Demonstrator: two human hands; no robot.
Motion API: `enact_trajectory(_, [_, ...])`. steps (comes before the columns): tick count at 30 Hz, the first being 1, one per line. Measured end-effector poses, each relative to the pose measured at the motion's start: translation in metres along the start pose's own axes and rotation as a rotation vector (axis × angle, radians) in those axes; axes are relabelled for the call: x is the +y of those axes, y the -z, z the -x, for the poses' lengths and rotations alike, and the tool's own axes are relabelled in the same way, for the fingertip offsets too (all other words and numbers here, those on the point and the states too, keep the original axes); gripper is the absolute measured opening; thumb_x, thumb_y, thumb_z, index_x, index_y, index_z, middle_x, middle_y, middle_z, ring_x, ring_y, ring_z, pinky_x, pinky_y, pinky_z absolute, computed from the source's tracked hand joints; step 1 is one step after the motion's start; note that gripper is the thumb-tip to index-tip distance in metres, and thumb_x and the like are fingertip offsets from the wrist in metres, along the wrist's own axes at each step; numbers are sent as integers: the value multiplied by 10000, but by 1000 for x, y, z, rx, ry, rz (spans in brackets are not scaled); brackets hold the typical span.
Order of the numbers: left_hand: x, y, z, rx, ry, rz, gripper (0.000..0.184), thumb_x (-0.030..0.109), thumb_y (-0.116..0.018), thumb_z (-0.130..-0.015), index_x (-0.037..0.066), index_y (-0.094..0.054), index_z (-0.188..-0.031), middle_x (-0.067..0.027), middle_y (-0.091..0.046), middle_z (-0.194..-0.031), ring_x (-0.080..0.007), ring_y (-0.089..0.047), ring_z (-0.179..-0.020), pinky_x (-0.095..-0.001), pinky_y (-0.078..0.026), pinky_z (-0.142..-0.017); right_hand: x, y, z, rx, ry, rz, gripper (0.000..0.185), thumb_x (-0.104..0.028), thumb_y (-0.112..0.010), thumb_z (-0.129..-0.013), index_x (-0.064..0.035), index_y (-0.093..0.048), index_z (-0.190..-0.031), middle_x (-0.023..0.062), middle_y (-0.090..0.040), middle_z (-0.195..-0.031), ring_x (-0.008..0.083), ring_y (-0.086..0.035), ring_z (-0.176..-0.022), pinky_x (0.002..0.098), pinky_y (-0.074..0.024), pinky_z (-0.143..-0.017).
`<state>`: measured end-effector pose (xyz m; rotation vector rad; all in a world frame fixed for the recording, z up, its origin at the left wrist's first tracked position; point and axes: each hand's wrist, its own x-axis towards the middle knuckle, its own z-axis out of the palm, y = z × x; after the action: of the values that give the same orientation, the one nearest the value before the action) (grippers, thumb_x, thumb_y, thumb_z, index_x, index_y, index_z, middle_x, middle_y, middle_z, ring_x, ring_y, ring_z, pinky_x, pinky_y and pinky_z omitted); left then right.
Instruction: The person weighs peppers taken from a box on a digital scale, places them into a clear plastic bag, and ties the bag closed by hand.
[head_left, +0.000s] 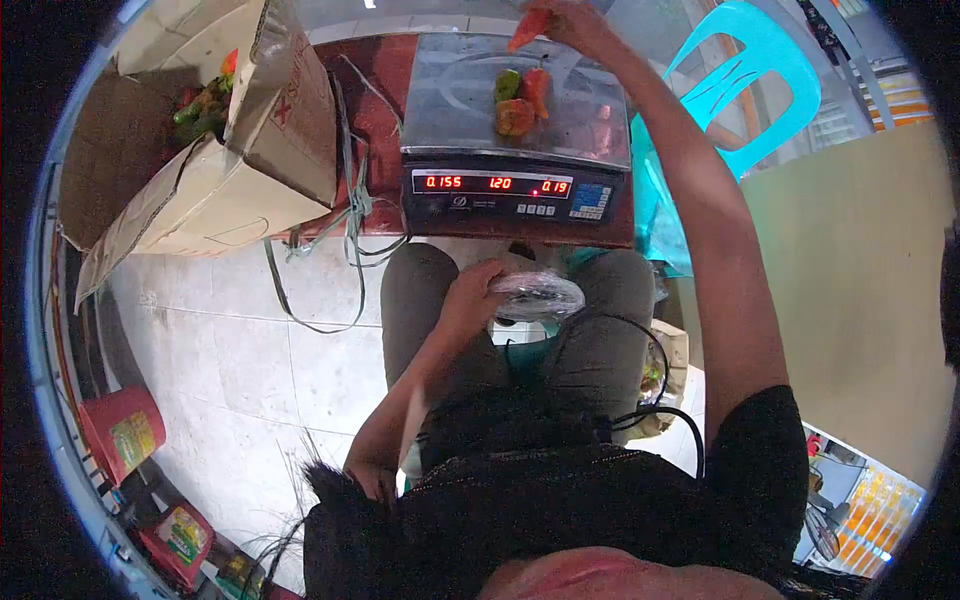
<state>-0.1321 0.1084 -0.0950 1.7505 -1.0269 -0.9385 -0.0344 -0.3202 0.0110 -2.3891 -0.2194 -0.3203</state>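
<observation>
I count 3 peppers (515,117) already on the scale (440,110); my right hand (568,24) pinches a red pepper (530,29) near its far edge, my left hand (474,297) grips clear plastic (540,294), and more produce (205,112) remains boxed.

Way in over the left of the pan; box to one side, right arm and chair to the other.
Bare metal lies left of the peppers (518,105) on the scale's pan (440,105), so a hand could come in there from the front, over the display (492,184). The peppers block the pan's middle; the right grip (575,25) is at its far edge, the forearm passing the far right corner beside the turquoise chair (795,85). Leftward, the cardboard box (295,150) rises like a wall, loose straps (352,205) trailing between it and the scale. The left grip (472,298) and a clear plastic bundle (540,295) fill the space between the knees (418,285). Floor (240,350) lies open left of the left arm.
</observation>
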Motion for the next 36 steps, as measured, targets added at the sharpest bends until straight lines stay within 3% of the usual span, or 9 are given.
enact_trajectory(2, [-5,-4,-2,0,-11,-21,267,21,-638,-720,-3,-576,-978,-189,-619,-966,-385,-586,-971,-432,-459,-808,13,10,21,64,92,366,436,-221,-744,-786,-68,-606,-1171,148,-670,-1046,252,-649,-905,365,-517,-767])
enact_trajectory(5, [2,-4,-2,-12,11,-24,274,16,-633,-723,1,-585,-992,-188,-619,-984,-378,-581,-999,-436,-453,-832,-21,12,48,-61,104,486,308,24,-614,-767,-70,-594,-1060,151,-630,-1001,342,-615,-954,402,-500,-797])
enact_trajectory(8, [-11,-11,-2,35,-6,-43,288,8,-636,-723,8,-593,-1008,-186,-623,-985,-371,-593,-984,-429,-459,-839,-23,6,72,-108,-77,505,319,19,-605,-761,-71,-594,-1067,149,-610,-1018,364,-593,-960,413,-494,-804])
enact_trajectory(11, [5,-4,-1,30,20,-63,289,2,-642,-729,12,-597,-1014,-182,-627,-985,-365,-605,-965,-420,-465,-836,-11,-4,98,-5,78,535,334,12,-609,-750,-62,-589,-1075,146,-598,-1029,368,-583,-970,416,-489,-821])
enact_trajectory(17, [5,-5,-2,-16,16,-60,273,6,-650,-743,12,-596,-1011,-183,-629,-971,-366,-610,-949,-409,-470,-817,-17,-27,107,-77,-35,461,331,-46,-627,-758,-60,-590,-1087,150,-587,-1061,365,-582,-992,435,-477,-855])
enact_trajectory(20, [-1,-8,-1,11,24,-40,278,11,-650,-744,13,-596,-1016,-186,-625,-978,-366,-609,-953,-417,-469,-814,3,-37,105,-38,37,554,364,-57,-627,-785,-74,-562,-1143,156,-578,-1087,363,-575,-1020,435,-474,-870])
enact_trajectory(26, [0,-6,-2,-4,15,-99,301,23,-653,-736,10,-593,-1031,-185,-618,-1016,-373,-599,-970,-429,-464,-823,-34,-41,99,38,-171,521,540,-72,-646,-794,-113,-460,-1299,135,-536,-1207,346,-542,-1128,443,-477,-909])
enact_trajectory(32, [-4,-7,-3,-25,-12,-71,271,26,-645,-736,13,-592,-1002,-177,-610,-993,-374,-592,-959,-424,-463,-824,-52,-47,79,30,68,914,680,-84,-679,-738,-158,-431,-1368,106,-478,-1310,343,-478,-1229,485,-409,-1000])
enact_trajectory(36, [-3,-7,-2,15,-35,-78,261,24,-638,-730,11,-583,-984,-174,-606,-974,-379,-589,-952,-426,-461,-822,-41,-53,70,-135,-39,904,576,-138,-639,-766,-143,-480,-1319,98,-516,-1276,319,-479,-1224,467,-388,-1004])
